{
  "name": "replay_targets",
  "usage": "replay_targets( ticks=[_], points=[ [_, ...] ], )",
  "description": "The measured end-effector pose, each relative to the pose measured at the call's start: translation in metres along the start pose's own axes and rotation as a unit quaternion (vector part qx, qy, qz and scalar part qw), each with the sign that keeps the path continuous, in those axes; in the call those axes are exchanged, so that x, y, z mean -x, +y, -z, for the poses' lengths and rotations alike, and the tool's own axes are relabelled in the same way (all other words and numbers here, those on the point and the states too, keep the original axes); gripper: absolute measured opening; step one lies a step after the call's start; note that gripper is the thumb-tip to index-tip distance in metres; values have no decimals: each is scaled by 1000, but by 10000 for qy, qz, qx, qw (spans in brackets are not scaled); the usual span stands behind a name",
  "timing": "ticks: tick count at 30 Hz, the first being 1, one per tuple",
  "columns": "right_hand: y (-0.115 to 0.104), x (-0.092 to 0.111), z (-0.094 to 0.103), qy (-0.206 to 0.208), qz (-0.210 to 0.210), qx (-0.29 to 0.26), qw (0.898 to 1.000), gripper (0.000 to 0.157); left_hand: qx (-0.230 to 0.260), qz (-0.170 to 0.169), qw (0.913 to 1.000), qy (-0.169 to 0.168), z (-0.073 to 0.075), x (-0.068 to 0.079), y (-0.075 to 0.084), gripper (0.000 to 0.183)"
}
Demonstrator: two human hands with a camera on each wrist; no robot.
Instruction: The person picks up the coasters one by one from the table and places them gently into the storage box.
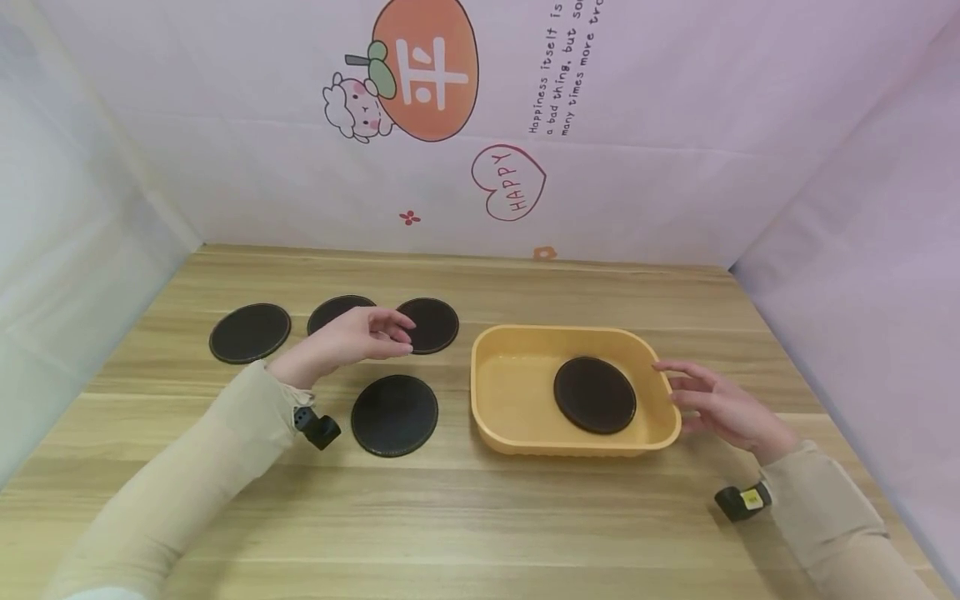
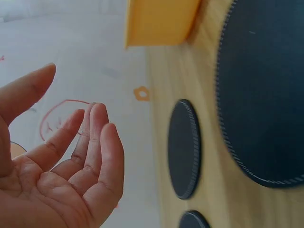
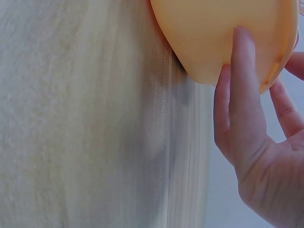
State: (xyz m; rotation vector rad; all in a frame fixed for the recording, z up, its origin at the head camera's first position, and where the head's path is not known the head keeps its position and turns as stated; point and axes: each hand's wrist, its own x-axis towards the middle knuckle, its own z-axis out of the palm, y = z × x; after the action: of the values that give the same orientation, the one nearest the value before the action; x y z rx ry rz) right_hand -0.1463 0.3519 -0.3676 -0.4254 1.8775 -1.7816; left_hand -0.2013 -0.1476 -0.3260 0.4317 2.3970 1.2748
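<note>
While right grip (image 1: 723, 410) holds basin (image 1: 517, 393) — long axis runs sideways.

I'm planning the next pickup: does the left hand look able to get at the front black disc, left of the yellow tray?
Probably yes: the left hand is empty and near it, and nothing covers the front black disc.
</note>
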Motion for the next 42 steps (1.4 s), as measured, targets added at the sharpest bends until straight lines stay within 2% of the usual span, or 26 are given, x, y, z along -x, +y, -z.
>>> replay_targets(
  ticks=[7,14,20,31,34,42],
  points=[
    [0,0,0,69,-60,62,9999,46,-143,208,9997,-1,-3,4,-21,49],
    [0,1,1,53,-34,30,10000,45,-217,282,9994,0,-5,4,-34,58],
    [0,1,1,165,-112,145,9997,44,-197,331,9992,-107,-8,6,-38,66],
    [-2,0,0,126,-50,99,9999,45,-736,120,9968,-270,-14,12,-37,65],
    [-1,0,1,106,4,50,9999,46,-847,163,9958,-304,-14,12,-39,66],
    [1,0,0,339,-167,215,9991,44,-927,268,9949,-288,-17,10,-42,67]
  ],
)
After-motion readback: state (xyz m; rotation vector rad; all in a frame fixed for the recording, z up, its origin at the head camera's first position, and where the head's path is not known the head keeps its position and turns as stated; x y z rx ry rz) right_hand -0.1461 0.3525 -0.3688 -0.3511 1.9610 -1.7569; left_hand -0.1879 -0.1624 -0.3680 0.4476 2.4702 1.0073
